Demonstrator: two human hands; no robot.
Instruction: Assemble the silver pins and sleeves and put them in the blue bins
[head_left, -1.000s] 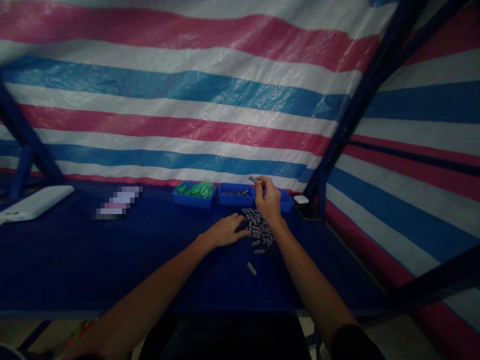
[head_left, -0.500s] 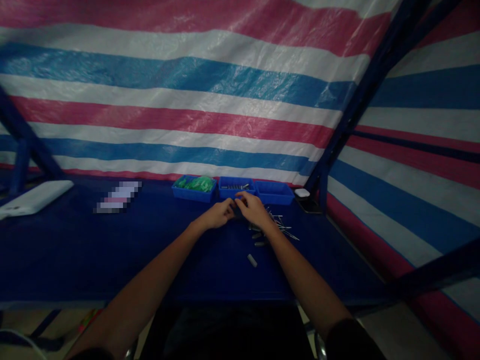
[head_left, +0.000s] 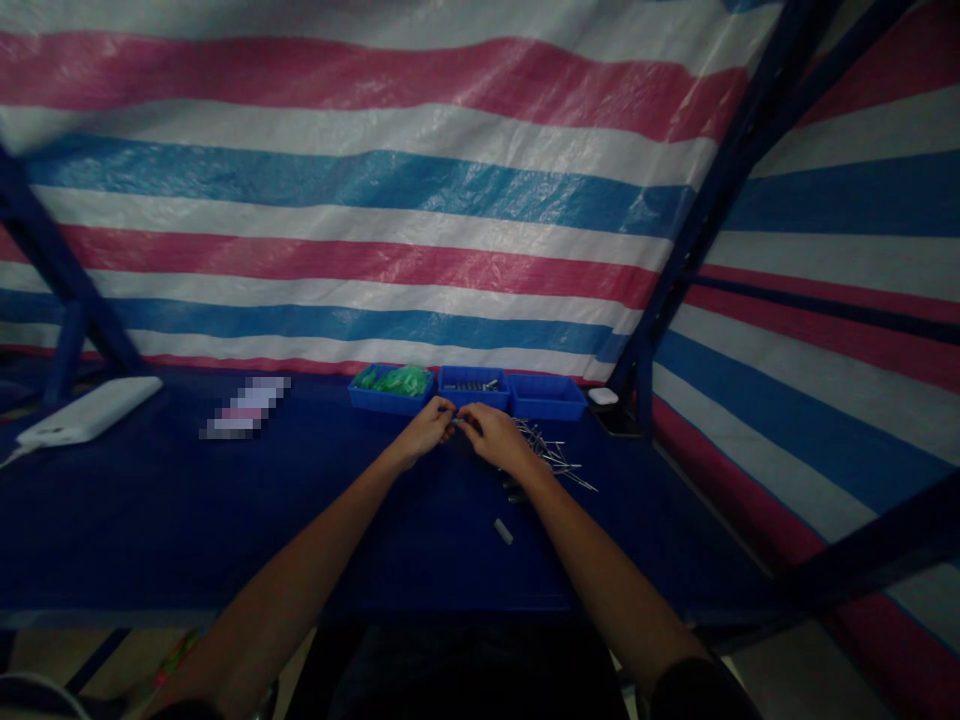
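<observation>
My left hand [head_left: 424, 433] and my right hand [head_left: 491, 436] meet in front of the blue bins, fingertips pinched close together. Between them shows a small greyish piece [head_left: 456, 422], mostly covered by the fingers; its kind is too small to make out. Beside and partly behind my right wrist lies a loose pile of thin metal rods [head_left: 559, 458]. A few dark short pieces [head_left: 516, 493] show under that forearm. Nearer to me, a short grey cylinder [head_left: 503, 531] lies alone on the blue tabletop [head_left: 420, 560].
Three blue bins stand in a row at the back: one with green pieces [head_left: 405, 380], one with small metal parts [head_left: 471, 386], and a right bin [head_left: 547, 397]. A white case [head_left: 602, 396] and dark phone [head_left: 621, 421] lie right. A white device [head_left: 91, 411] is far left.
The view has tilted up slightly. My hands have drawn a little apart, with the right hand lower, and the small greyish piece now shows between the fingertips.
</observation>
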